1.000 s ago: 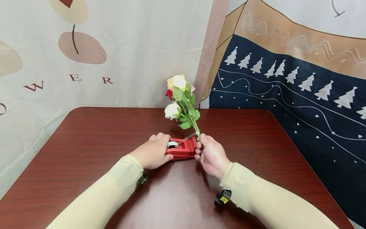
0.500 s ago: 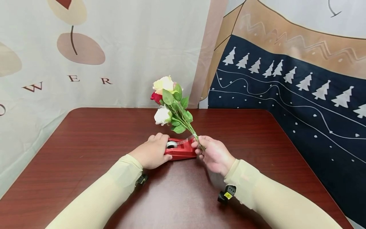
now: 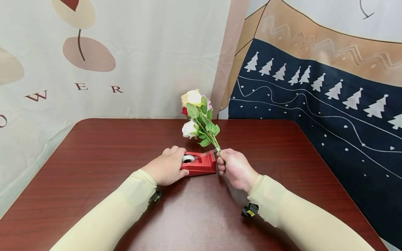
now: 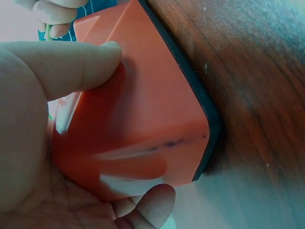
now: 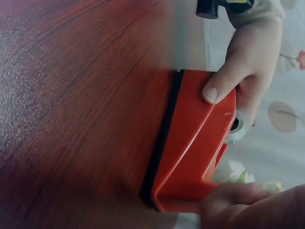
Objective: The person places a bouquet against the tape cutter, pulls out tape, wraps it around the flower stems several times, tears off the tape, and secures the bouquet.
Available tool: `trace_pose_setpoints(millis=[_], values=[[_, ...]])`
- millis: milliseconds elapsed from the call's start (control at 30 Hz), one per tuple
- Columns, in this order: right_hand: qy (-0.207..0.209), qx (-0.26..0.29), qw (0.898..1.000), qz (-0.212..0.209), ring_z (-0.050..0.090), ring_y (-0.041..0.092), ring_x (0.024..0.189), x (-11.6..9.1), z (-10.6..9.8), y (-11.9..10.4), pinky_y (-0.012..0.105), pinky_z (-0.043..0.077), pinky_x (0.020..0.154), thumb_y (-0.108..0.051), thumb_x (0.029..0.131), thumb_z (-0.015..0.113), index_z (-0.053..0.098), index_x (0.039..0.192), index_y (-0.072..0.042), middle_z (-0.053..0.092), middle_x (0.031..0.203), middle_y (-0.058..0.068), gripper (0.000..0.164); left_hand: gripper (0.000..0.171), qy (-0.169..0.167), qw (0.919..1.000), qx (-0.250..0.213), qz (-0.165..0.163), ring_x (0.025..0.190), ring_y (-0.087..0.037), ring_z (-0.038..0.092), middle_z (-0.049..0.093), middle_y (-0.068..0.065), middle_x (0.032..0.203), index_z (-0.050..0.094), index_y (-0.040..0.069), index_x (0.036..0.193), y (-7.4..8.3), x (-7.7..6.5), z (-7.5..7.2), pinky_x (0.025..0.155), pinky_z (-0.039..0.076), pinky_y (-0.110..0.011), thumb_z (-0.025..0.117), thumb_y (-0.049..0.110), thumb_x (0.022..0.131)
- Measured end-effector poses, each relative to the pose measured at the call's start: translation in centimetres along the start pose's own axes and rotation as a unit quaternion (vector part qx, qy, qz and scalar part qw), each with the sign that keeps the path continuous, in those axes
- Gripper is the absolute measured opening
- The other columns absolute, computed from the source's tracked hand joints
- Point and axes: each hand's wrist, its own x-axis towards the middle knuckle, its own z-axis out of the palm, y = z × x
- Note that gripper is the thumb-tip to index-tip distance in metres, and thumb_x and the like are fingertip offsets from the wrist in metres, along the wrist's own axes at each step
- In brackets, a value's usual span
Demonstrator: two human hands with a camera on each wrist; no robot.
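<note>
My left hand (image 3: 168,166) grips the rear end of a red tape dispenser (image 3: 201,168) standing on the table; the left wrist view shows its thumb (image 4: 90,64) along the dispenser's side. A roll of clear tape (image 3: 188,158) sits inside. From it a strip of tape (image 3: 205,153) runs to the artificial flower stems just above my right hand (image 3: 237,169). That hand pinches the lower stems of the bunch (image 3: 213,129), beside the dispenser's cutter end. White (image 3: 189,129), cream (image 3: 192,98), red and pink blooms lean up and left. The stem ends are mostly hidden by the fingers.
The dark red wooden table (image 3: 119,139) has rounded far corners. Behind it hangs a pale printed curtain (image 3: 157,52), with a navy tree-patterned cloth (image 3: 282,94) to the right. A black wrist camera (image 3: 250,210) sits below my right wrist.
The flower bunch tipped left, then swung back more upright, sitting slightly lower than at first. My right hand shifted a little right. The left hand and tape dispenser stayed almost still.
</note>
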Motion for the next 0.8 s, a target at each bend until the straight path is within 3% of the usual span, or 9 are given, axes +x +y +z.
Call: trace_pose_setpoints(millis=[100,267,533,700,800], values=[[0.003,0.011,1.000,-0.005,0.028,0.012,0.060,0.0,0.5,0.0,0.023,0.029,0.055,-0.011,0.110,0.038,0.043,0.102,-0.008,0.035,0.069,-0.002,0.010,0.051,0.000,1.0000,0.001,-0.001,0.113,-0.036,0.051,0.056,-0.014,0.126,0.050,0.003,0.130,0.0,0.0,0.0,0.102,0.048,-0.050,0.074,0.033,0.096],[0.016,-0.025,0.999,-0.019,0.024,0.009,0.054,0.0,1.2,0.3,0.020,0.026,0.048,-0.007,0.106,0.047,0.043,0.108,-0.006,0.033,0.062,-0.005,0.004,0.048,-0.003,1.0000,0.000,-0.003,0.113,-0.035,0.051,0.055,-0.014,0.124,0.050,0.004,0.127,0.0,0.0,0.0,0.101,0.048,-0.049,0.074,0.033,0.096],[0.044,-0.064,0.997,-0.030,0.027,0.008,0.050,-0.1,1.5,0.4,0.021,0.026,0.046,-0.011,0.107,0.049,0.044,0.109,-0.005,0.036,0.059,-0.004,0.008,0.047,-0.004,1.0000,-0.002,-0.002,0.113,-0.036,0.051,0.055,-0.013,0.124,0.051,0.005,0.126,0.0,-0.1,0.0,0.101,0.048,-0.049,0.074,0.034,0.096],[0.049,-0.056,0.997,-0.034,0.027,0.009,0.052,-0.3,1.3,0.3,0.021,0.025,0.046,-0.016,0.109,0.051,0.045,0.100,-0.006,0.041,0.065,-0.002,0.014,0.048,-0.001,1.0000,0.001,0.001,0.112,-0.035,0.051,0.055,-0.013,0.125,0.051,0.004,0.127,0.0,0.0,0.1,0.101,0.048,-0.049,0.074,0.034,0.096],[0.043,-0.043,0.998,-0.017,0.026,0.009,0.053,-0.3,1.4,0.1,0.020,0.024,0.047,-0.020,0.111,0.048,0.045,0.100,-0.008,0.038,0.067,-0.003,0.017,0.049,-0.002,1.0000,0.002,0.003,0.111,-0.035,0.051,0.055,-0.014,0.124,0.051,0.003,0.128,-0.1,0.0,0.1,0.101,0.048,-0.049,0.074,0.033,0.097]])
